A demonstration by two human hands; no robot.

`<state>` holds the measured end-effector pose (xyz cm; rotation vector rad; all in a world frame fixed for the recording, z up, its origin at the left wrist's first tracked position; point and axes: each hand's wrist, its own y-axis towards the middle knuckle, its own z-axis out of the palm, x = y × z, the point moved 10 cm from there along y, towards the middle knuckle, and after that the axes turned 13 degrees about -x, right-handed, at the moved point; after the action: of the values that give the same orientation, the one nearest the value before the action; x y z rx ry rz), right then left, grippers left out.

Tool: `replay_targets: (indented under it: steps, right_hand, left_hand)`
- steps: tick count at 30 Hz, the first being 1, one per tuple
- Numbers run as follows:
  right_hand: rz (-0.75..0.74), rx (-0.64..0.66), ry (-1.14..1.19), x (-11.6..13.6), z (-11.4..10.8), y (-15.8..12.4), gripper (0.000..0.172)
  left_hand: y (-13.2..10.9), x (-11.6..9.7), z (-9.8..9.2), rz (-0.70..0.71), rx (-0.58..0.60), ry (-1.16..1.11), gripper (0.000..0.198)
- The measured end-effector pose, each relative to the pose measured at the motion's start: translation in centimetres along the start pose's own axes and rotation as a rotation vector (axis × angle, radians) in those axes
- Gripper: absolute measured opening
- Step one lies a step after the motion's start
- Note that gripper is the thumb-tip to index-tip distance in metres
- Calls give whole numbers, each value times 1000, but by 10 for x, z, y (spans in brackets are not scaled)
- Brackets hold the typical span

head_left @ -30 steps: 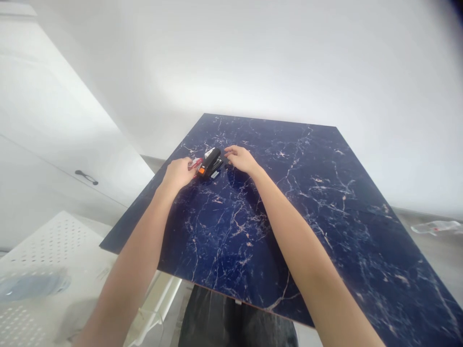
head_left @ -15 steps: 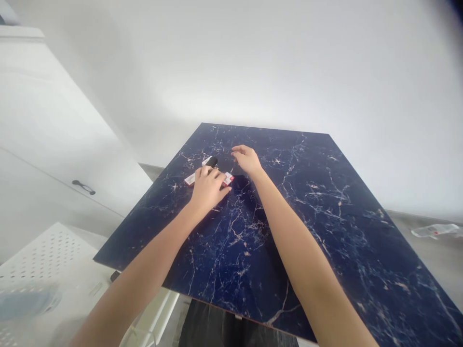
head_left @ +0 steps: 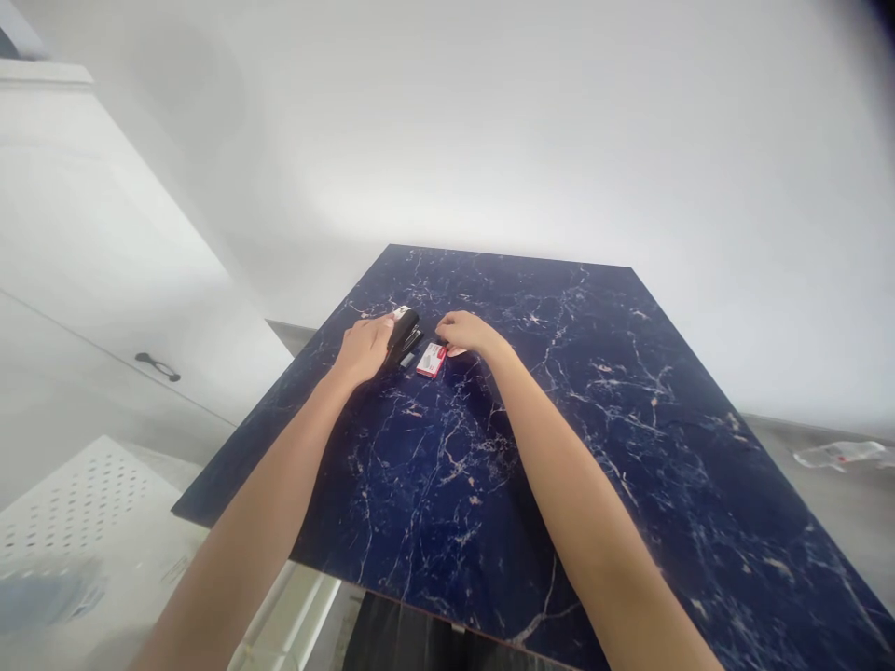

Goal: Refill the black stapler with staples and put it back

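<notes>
My left hand [head_left: 364, 349] is closed around a black stapler [head_left: 404, 331] with a white label on its top; part of it is hidden under my fingers. The stapler's jaw points to the right, just above the tabletop. Beside it is a small red-and-white box [head_left: 431, 361], which looks like a staple box. My right hand [head_left: 465, 332] has its fingers curled at the box's far right corner and appears to pinch it there; the fingertips are partly hidden.
The dark blue marble-patterned table [head_left: 559, 410] stands against a white wall. On the left are a white cabinet with a dark handle [head_left: 158, 366] and a white perforated surface [head_left: 90, 494]. Beyond the right edge lies a clear plastic item [head_left: 839, 455].
My left hand has shifted left from over the box and now grips the stapler. My right hand has come down and nearer to me, to the box. More of the box shows, turned differently.
</notes>
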<state>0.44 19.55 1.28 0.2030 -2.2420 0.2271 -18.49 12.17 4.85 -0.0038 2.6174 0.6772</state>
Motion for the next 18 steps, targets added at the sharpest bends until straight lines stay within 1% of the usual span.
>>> replay_targets:
  steps: [4, 6, 10, 13, 15, 16, 18]
  right_hand:
    - [23, 114, -13, 6, 5, -11, 25]
    - [10, 162, -11, 12, 10, -17, 30]
    - [-34, 207, -60, 25, 16, -25, 45]
    - [-79, 205, -167, 30, 17, -29, 62]
    - [-104, 187, -249, 31, 16, -30, 71]
    - [-116, 172, -285, 32, 15, -29, 72]
    - [-150, 116, -344, 34, 13, -27, 68]
  left_hand:
    - [-2, -3, -2, -3, 2, 11, 62]
    - [-2, -2, -6, -34, 2, 49, 61]
    - [-2, 4, -11, -98, 7, 97, 62]
    - [-2, 15, -10, -154, 10, 103, 69]
    - [-3, 23, -5, -173, 30, 104, 73]
    - [-3, 26, -2, -173, 41, 101, 75]
    - [-2, 30, 3, -165, 41, 91, 74]
